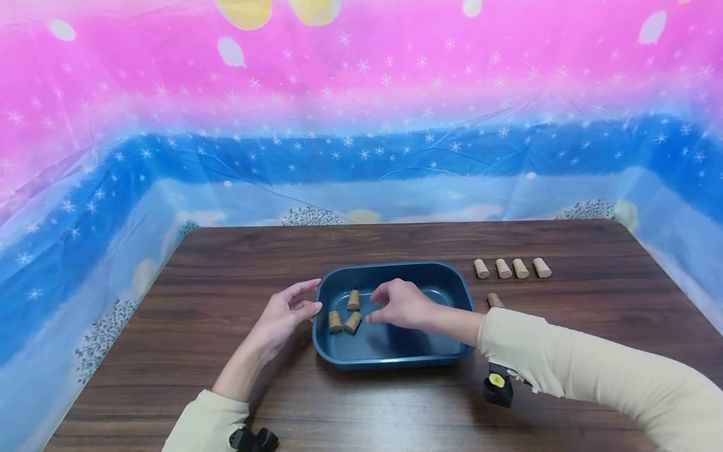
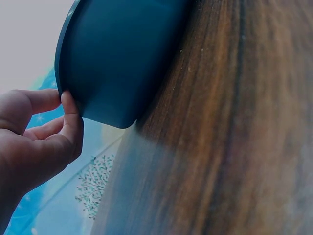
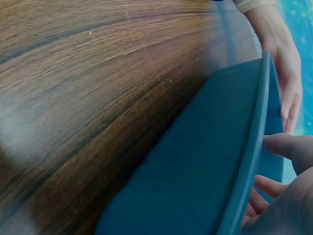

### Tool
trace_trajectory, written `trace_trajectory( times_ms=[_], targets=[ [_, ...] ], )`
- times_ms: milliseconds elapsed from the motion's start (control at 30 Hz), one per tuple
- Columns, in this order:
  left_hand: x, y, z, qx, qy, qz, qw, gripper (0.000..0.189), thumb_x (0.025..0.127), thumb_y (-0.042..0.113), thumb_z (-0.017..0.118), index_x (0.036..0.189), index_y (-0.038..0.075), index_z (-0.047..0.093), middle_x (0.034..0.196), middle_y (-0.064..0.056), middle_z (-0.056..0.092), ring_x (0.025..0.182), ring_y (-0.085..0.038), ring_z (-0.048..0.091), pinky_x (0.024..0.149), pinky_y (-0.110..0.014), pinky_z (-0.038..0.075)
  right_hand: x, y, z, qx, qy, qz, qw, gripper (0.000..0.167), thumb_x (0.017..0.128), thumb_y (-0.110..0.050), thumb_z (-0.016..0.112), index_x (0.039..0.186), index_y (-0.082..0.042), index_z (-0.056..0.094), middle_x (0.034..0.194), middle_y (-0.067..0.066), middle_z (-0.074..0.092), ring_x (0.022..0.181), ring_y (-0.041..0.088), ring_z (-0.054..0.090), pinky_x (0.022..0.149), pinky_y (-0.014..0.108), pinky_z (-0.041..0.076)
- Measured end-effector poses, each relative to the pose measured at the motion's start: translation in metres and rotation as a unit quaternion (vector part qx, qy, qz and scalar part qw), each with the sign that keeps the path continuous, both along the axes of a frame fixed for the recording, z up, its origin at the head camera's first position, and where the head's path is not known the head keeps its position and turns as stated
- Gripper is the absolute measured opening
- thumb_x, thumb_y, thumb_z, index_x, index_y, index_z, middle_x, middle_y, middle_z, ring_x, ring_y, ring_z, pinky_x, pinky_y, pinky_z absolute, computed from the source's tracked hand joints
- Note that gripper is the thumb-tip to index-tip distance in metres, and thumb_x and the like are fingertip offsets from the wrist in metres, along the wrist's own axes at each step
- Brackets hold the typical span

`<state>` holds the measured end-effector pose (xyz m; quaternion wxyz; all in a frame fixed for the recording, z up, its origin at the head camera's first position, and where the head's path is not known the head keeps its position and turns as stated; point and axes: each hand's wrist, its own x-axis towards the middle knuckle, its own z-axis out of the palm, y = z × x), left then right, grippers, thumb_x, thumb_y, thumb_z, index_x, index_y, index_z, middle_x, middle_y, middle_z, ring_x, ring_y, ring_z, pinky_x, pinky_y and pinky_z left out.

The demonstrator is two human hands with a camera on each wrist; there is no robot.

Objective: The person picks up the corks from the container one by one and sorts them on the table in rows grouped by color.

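Observation:
Three cork stoppers (image 1: 353, 322) sit in the left half of a dark blue rectangular pan (image 1: 390, 362). My left hand (image 1: 282, 317) is at the pan's left end, its thumb and a finger pinching the rim, as the left wrist view also shows at the pan's corner (image 2: 117, 63). Over the pan's middle, to the right of those corks, is my right hand (image 1: 403, 306), thumb and fingers spread apart with no cork visible between them. In the right wrist view its fingers (image 3: 269, 186) are partly hidden behind the pan's long wall (image 3: 195, 156).
Several corks (image 1: 504, 269) stand in a row at the back right of the wooden table (image 1: 237, 251). Another cork (image 1: 494, 300) lies closer, beside the right sleeve (image 1: 565, 358). A printed pink and blue cloth (image 1: 361, 150) hangs around the table's far edge and sides.

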<state>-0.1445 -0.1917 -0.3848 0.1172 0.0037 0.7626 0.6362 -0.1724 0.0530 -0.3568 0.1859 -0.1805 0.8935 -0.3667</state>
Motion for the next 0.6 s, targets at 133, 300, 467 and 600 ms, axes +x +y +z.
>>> trace_trajectory(
  times_ms=[133, 300, 467, 600],
  targets=[
    [0.0, 0.001, 0.0, 0.001, -0.003, 0.005, 1.0, 0.046, 0.097, 0.007, 0.057, 0.142, 0.006, 0.046, 0.124, -0.019, 0.059, 0.101, -0.029, 0.061, 0.102, -0.048, 0.038, 0.0, -0.014, -0.004, 0.008, 0.002, -0.013, 0.9999, 0.034, 0.081, -0.015, 0.078, 0.109, 0.0, 0.068, 0.105, 0.009, 0.068, 0.101, 0.023, 0.062, 0.085, 0.036, 0.05],
    [0.0, 0.001, 0.0, 0.002, -0.002, 0.008, 1.0, 0.046, 0.097, 0.007, 0.058, 0.141, 0.005, 0.046, 0.123, -0.02, 0.059, 0.1, -0.028, 0.061, 0.102, -0.049, 0.037, -0.002, -0.024, -0.01, 0.017, 0.005, -0.011, 0.9998, 0.031, 0.08, -0.014, 0.079, 0.106, 0.0, 0.069, 0.101, 0.008, 0.069, 0.097, 0.022, 0.063, 0.083, 0.035, 0.051],
    [0.0, 0.001, 0.0, 0.005, 0.0, 0.006, 1.0, 0.046, 0.097, 0.007, 0.058, 0.141, 0.004, 0.046, 0.123, -0.021, 0.058, 0.099, -0.028, 0.061, 0.101, -0.048, 0.038, -0.002, -0.029, -0.015, 0.02, 0.0, 0.002, 0.9998, 0.037, 0.08, -0.018, 0.08, 0.11, 0.001, 0.069, 0.101, 0.008, 0.068, 0.091, 0.019, 0.062, 0.08, 0.033, 0.052],
    [0.0, 0.0, 0.0, 0.008, -0.003, 0.004, 1.0, 0.046, 0.097, 0.007, 0.058, 0.142, 0.005, 0.046, 0.123, -0.02, 0.058, 0.1, -0.029, 0.061, 0.103, -0.05, 0.036, -0.002, -0.033, -0.017, 0.018, -0.003, 0.01, 0.9998, 0.04, 0.079, -0.021, 0.081, 0.11, 0.0, 0.068, 0.097, 0.006, 0.067, 0.082, 0.016, 0.059, 0.074, 0.031, 0.051]
  ],
)
